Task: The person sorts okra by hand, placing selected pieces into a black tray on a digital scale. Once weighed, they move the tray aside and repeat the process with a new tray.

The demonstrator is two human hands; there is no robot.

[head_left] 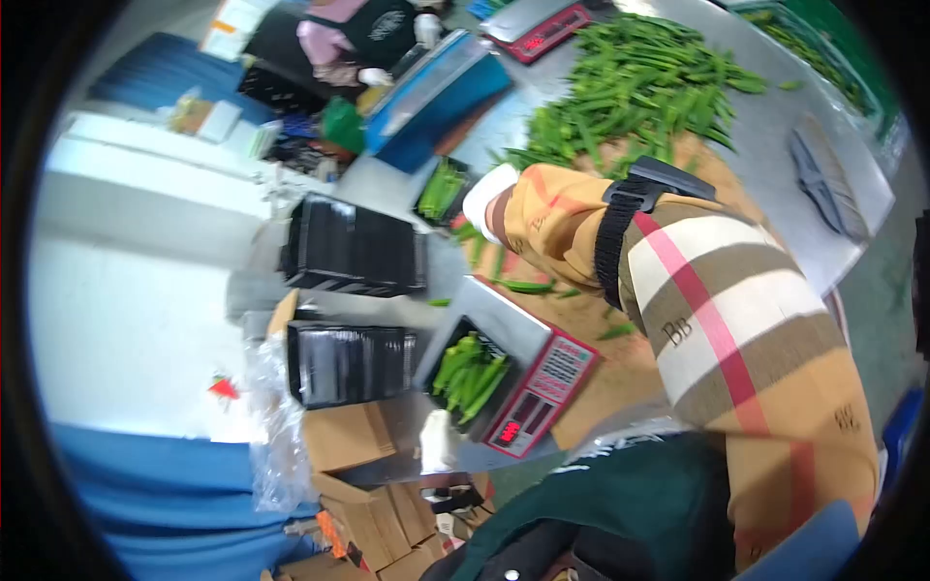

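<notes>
The view is tilted. My left hand (438, 441), in a white glove, is at the near-left edge of a black tray (500, 395) of okra and appears closed on its rim. Several green okra pods (469, 374) lie in that tray, which rests on a red-edged weighing scale (541, 387) with a lit red display. My right hand (487, 205), also white-gloved, reaches out from a plaid sleeve beside a second black tray of okra (442, 191). The sleeve and the angle hide its fingers. Loose okra pods (523, 287) lie below it.
A large okra heap (639, 87) covers the far metal table. Stacks of black trays (354, 247) stand left, with cardboard boxes (378, 513) below. Another scale (542, 34), a blue bin (436, 97), a knife-shaped dark object (817, 179) and a gloved co-worker (363, 39) are farther off.
</notes>
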